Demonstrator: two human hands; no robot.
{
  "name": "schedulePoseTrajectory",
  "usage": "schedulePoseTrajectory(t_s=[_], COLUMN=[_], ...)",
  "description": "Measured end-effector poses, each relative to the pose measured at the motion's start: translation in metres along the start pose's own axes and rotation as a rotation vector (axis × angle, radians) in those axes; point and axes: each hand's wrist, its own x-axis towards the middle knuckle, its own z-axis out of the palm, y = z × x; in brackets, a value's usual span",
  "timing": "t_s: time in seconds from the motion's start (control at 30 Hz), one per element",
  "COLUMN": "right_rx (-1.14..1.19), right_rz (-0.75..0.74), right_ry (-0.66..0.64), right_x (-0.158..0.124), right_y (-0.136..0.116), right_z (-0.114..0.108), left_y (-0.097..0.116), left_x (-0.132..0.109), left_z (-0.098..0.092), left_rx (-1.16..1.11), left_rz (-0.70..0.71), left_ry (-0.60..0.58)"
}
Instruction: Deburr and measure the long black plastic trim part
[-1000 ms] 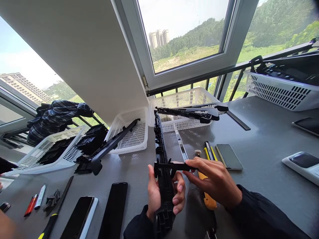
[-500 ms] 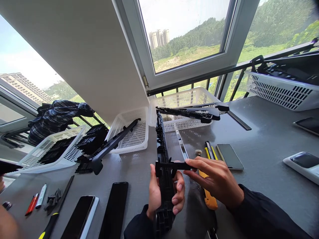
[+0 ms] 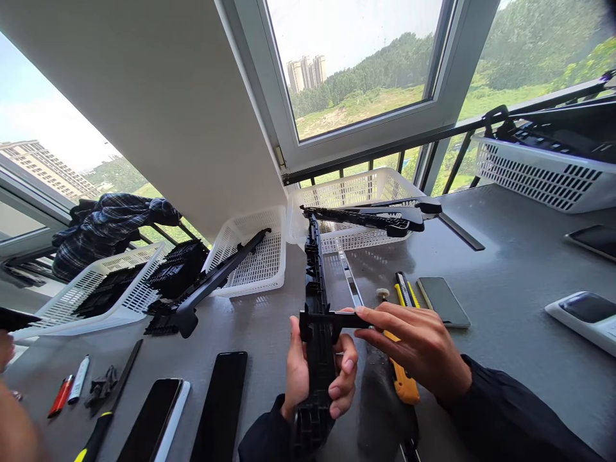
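Note:
My left hand [image 3: 320,372] is wrapped round the lower part of a long black plastic part [image 3: 316,276], thumb on its left side and fingers on its right. The part points away from me toward the baskets. Across it lies a black caliper-like tool [image 3: 337,319], its jaws around the part just above my left hand. Thumb and fingers of my right hand [image 3: 414,343] pinch the tool's right end. Beneath my right hand, a yellow utility knife [image 3: 405,385] rests on the table, partly covered.
White baskets [image 3: 260,282] with black parts line the back of the grey table [image 3: 505,282]. Phones [image 3: 221,404], a file with a yellow-black handle [image 3: 99,433], a red lighter [image 3: 61,396] and a metal strip [image 3: 350,276] lie around. Another person's arm [image 3: 14,417] is at far left.
The top end of the long black part has swung slightly right and its bottom end slightly left. Both hands keep their holds. The other person's hand at far left has moved a little.

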Motion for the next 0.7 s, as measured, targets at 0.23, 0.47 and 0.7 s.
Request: schedulePoseTrajectory(t_s=[0.23,0.47,0.7], right_rx=[-0.043,0.006,-0.002], right_rz=[-0.022,0.102,0.149], right_ry=[-0.017,0.18,0.146], right_x=[0.003,0.003,0.001], right_y=[-0.001,-0.004,0.004], right_z=[-0.002,-0.004,-0.003], left_y=[0.006,0.002,0.001], left_x=[-0.002,-0.005,0.0], left_z=[0.006,0.023,0.03], left_rx=[0.087,0.126,0.345], left_rz=[-0.094,0.076,0.101], left_ry=[0.002,0.1,0.246])
